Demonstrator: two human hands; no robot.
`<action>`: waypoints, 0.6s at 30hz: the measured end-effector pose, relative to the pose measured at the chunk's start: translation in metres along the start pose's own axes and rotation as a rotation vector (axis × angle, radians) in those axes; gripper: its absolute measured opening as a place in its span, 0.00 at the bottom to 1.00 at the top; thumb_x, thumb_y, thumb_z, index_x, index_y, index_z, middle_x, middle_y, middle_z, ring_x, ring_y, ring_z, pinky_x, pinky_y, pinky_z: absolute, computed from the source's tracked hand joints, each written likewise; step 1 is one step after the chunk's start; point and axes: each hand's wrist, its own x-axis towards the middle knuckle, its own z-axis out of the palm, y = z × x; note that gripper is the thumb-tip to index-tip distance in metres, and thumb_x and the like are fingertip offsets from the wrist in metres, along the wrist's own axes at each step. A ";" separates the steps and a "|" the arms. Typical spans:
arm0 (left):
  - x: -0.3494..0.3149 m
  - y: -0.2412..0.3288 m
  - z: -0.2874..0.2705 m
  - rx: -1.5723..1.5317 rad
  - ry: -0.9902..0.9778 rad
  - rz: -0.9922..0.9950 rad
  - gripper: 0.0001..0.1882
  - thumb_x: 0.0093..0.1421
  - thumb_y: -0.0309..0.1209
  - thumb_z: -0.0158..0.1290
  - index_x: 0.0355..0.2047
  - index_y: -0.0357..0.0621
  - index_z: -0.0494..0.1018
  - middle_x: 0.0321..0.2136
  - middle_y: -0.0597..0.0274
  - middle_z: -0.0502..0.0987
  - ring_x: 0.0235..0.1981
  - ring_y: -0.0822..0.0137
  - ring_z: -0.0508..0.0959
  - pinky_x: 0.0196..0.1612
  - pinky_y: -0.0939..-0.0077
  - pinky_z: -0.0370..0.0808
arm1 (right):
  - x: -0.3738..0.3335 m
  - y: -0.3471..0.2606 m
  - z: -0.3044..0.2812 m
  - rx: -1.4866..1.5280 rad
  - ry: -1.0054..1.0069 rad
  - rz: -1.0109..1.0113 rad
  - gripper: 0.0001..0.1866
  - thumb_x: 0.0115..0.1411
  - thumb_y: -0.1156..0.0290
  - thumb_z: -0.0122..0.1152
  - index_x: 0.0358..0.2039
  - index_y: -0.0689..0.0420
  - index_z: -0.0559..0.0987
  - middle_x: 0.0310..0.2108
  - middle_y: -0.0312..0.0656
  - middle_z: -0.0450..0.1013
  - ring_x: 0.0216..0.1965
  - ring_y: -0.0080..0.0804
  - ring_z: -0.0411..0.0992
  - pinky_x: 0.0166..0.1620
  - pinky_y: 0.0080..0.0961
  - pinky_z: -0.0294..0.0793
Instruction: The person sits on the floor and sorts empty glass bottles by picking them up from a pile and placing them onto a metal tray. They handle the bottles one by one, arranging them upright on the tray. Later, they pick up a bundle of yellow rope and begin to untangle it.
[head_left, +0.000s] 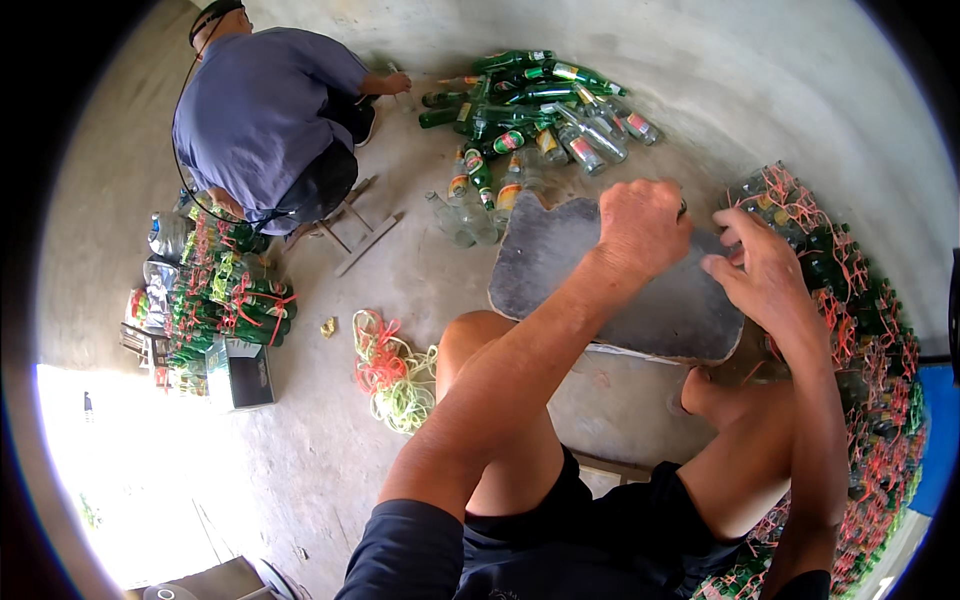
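My left hand (645, 228) is held over the far edge of a dark grey slab (590, 285) with rounded corners, in front of my knees. Its fingers are curled into a fist; anything inside is hidden. To its right, my right hand (765, 262) hovers near the slab's right edge. Thumb and index finger are bent and apart there, slightly blurred, with nothing visible between them. Beyond the slab lies a heap of green and clear glass bottles (520, 120). By my left knee sits a tangle of red and pale green plastic twine (385, 370).
Tied bundles of bottles (865, 350) line the wall at my right. More bundled bottles (235, 285) stand at the left, beside an open box (240, 375). At the far left a person (270, 120) sits on a low wooden stool (350, 235), one hand near the heap.
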 end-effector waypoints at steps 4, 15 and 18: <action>0.001 0.007 0.013 0.014 -0.061 -0.022 0.13 0.53 0.38 0.63 0.25 0.38 0.79 0.24 0.43 0.82 0.29 0.43 0.84 0.35 0.50 0.82 | 0.025 0.024 0.029 0.001 0.068 0.003 0.23 0.54 0.72 0.72 0.51 0.59 0.79 0.40 0.48 0.78 0.38 0.45 0.78 0.42 0.41 0.78; 0.003 0.008 0.031 0.007 -0.058 -0.018 0.11 0.52 0.37 0.62 0.26 0.40 0.81 0.25 0.42 0.83 0.30 0.42 0.85 0.36 0.49 0.82 | 0.045 0.056 0.077 0.150 0.161 -0.196 0.12 0.56 0.78 0.64 0.43 0.61 0.81 0.38 0.54 0.78 0.40 0.59 0.77 0.43 0.46 0.77; 0.004 0.009 0.033 0.026 -0.107 -0.030 0.11 0.53 0.36 0.61 0.30 0.42 0.83 0.31 0.48 0.85 0.35 0.46 0.86 0.41 0.52 0.82 | 0.049 0.060 0.081 0.108 0.173 -0.184 0.11 0.56 0.76 0.63 0.41 0.61 0.81 0.37 0.55 0.78 0.41 0.60 0.77 0.44 0.48 0.77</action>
